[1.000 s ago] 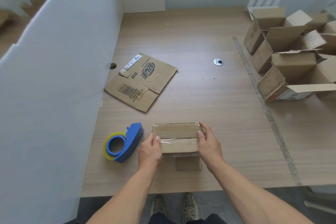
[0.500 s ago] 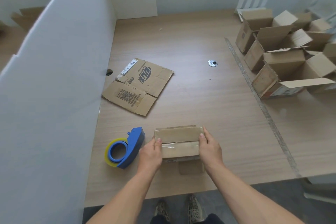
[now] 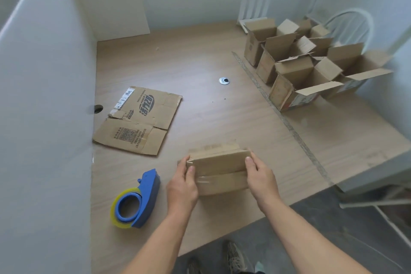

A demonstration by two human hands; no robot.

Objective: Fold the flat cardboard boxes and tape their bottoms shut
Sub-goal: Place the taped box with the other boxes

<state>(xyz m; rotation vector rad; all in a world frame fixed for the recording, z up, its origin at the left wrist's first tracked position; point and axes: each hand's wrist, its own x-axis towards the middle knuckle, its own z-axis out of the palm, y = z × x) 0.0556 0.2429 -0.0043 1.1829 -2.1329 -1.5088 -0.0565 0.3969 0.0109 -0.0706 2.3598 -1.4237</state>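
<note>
A small folded cardboard box [image 3: 220,169] sits bottom-up near the table's front edge, with clear tape across its closed flaps. My left hand [image 3: 183,182] grips its left end and my right hand [image 3: 261,176] grips its right end, thumbs on top. A blue tape dispenser [image 3: 136,201] with a clear roll lies on the table just left of my left hand. A flat printed cardboard box [image 3: 140,120] lies further back on the left.
Several folded open-topped boxes [image 3: 295,69] are clustered at the table's right rear. A white partition [image 3: 44,95] walls the left side. A metal cable grommet [image 3: 224,81] sits mid-table. A strip of tape [image 3: 282,118] runs along the table. A white chair [image 3: 349,22] stands behind the boxes.
The box has tilted and lifted slightly between my hands, which keep their hold on its ends. The view has swung up and to the right.
</note>
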